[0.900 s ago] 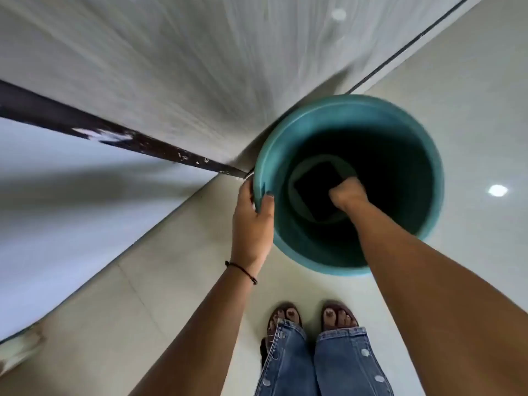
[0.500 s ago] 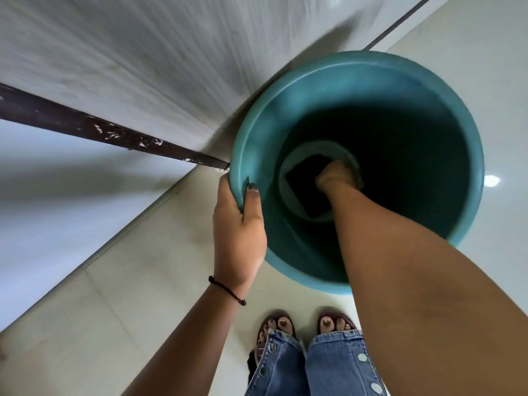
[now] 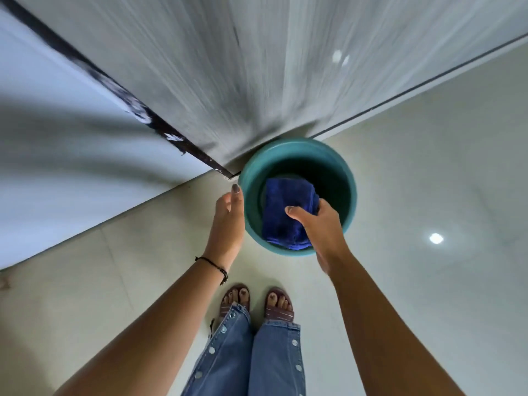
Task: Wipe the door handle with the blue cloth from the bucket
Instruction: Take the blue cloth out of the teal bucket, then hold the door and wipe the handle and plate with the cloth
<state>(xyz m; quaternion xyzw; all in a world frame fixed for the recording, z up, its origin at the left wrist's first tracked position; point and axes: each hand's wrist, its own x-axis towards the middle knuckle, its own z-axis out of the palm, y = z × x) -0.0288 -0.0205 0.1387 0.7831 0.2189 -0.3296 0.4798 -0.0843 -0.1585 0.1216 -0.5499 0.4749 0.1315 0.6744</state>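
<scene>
A teal bucket [image 3: 350,178] stands on the pale tiled floor at the foot of a grey door [image 3: 228,67]. My right hand [image 3: 321,227] is shut on a folded blue cloth [image 3: 281,212], which hangs above the bucket's near rim. My left hand [image 3: 227,215] is just left of the bucket with its fingers apart, a fingertip close to the rim. No door handle is in view.
A dark door edge [image 3: 160,130] runs diagonally between the grey door and a pale wall [image 3: 57,155] on the left. My feet in sandals [image 3: 257,305] stand just behind the bucket. Glossy floor tiles [image 3: 428,195] spread to the right.
My right hand has come up out of the bucket's bottom holding the blue cloth. My left hand has let go of the rim. The view has pulled back from the bucket.
</scene>
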